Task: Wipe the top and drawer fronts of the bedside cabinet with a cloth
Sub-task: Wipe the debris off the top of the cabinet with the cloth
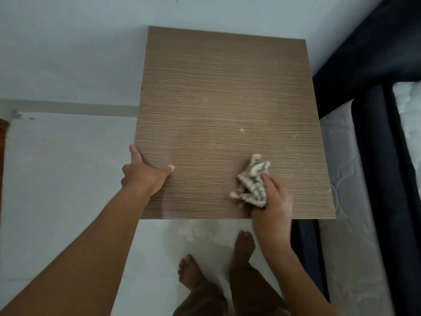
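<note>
Two bare hands on the job, and I'm standing right over it. The square brown wood-grain bedside cabinet [227, 99] sits with its back against the pale wall [68, 42] and its right side next to the bed. Only its flat top shows from up here, with a few pale specks scattered across the grain.

The left hand [145, 176] is on the cabinet's left edge, toward the front. Its thumb lies flat on the top surface, the index finger runs along the edge, and the other fingers curl down over the side, so it's gripping the edge.

The right hand [273, 201] is near the front right corner of the top. It has a crumpled beige-and-grey striped cloth [252, 183] bunched up under it, and the fingers are curled round the wad, holding it against the wood. Most of the cloth sticks out to the left and ahead of the hand, lying right on the surface. The two hands are well apart, with bare wood between them.

Down below, the person's two bare feet [243, 245] stand on the white tiled floor [68, 179] just in front of the cabinet, with brown trousers showing above them. On the right there's a white quilted mattress [346, 179] sitting in a dark bed frame [376, 110].
</note>
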{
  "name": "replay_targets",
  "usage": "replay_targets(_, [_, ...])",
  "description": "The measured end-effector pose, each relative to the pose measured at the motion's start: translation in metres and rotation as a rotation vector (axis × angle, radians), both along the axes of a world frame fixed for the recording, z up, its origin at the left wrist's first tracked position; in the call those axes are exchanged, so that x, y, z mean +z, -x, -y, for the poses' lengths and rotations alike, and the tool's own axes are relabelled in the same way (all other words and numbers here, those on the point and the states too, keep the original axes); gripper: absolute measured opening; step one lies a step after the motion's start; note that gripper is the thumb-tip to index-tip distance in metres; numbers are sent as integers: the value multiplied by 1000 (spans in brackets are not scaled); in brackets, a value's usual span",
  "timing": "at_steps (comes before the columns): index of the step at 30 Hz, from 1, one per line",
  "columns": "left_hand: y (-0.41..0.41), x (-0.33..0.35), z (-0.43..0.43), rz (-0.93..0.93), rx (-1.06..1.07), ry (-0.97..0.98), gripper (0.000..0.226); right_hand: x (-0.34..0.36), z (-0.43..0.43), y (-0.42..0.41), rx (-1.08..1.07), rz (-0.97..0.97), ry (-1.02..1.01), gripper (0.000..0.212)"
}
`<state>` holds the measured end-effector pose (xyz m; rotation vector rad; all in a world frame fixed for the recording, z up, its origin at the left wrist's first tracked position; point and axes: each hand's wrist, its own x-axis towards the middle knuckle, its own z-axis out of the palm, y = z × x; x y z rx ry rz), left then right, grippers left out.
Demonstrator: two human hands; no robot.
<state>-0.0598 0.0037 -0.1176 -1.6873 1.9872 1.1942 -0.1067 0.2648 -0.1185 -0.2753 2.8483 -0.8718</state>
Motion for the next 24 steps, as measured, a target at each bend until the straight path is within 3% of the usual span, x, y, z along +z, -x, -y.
replay_targets(10, [2, 2, 6, -96, 17, -38, 117, -8, 96, -81, 587, -80, 189, 49])
replay_targets(15, [9, 4, 7, -25, -46, 20, 109, -8, 79, -93, 917, 79, 246, 40])
replay_targets(19, [15, 9, -3, 105, -212, 199, 122, 8, 33, -65, 648, 149, 336, 49])
replay_targets(24, [34, 19, -29, 142, -496, 382, 124, 22, -31, 11, 198, -77, 348, 38])
